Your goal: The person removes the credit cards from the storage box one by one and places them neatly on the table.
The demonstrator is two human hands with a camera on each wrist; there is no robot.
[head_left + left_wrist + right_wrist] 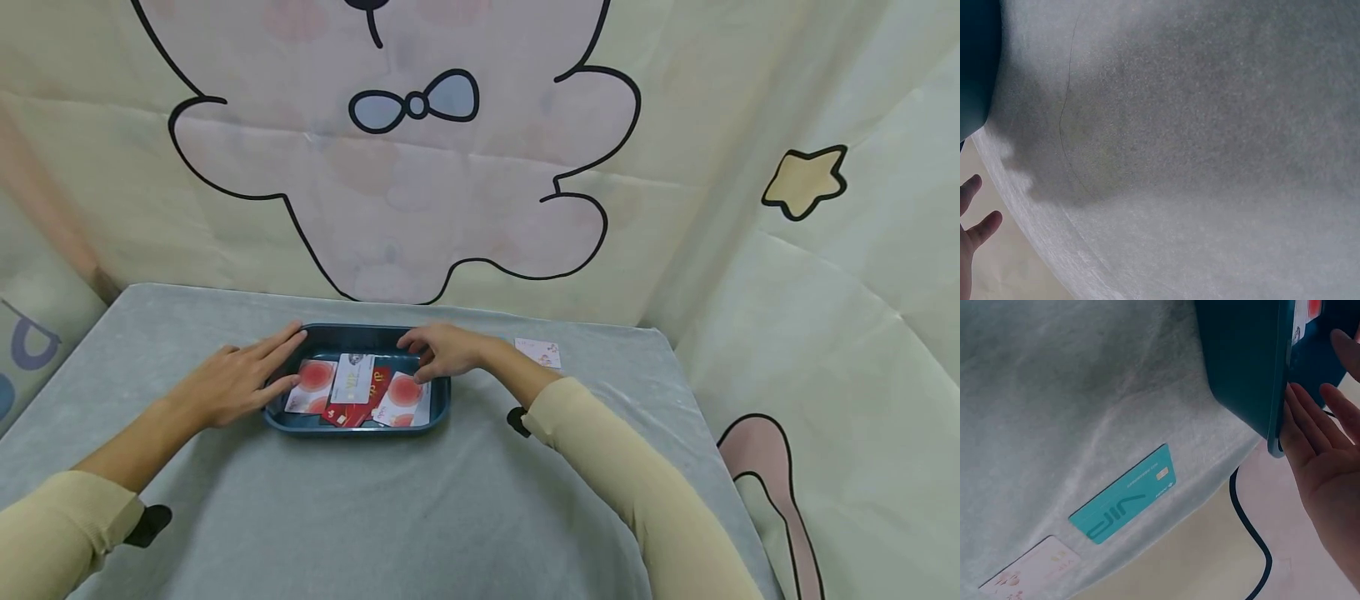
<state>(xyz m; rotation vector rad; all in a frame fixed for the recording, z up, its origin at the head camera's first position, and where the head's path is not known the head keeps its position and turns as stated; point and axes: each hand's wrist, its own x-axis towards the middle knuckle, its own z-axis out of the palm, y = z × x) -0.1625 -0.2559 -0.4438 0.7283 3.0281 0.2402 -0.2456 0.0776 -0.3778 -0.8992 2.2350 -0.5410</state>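
Observation:
In the head view a dark blue tray (352, 432) holds several cards. Two carry red circles: one at the left (315, 377), one at the right (405, 390). Between them a white card (354, 379) overlaps a red card (358, 408). My left hand (232, 383) rests along the tray's left rim, fingers straight and thumb spread. Over the tray's right end is my right hand (450, 350), fingers loosely bent, no card showing between them. The right wrist view has that hand (1322, 437) right at the rim, thumb apart from the fingers.
A teal card marked VIP (1125, 494) lies on the grey cloth outside the tray, near a pale card (1032, 569). The pale card shows beyond my right forearm in the head view. A cartoon-printed curtain (420, 183) hangs behind the table.

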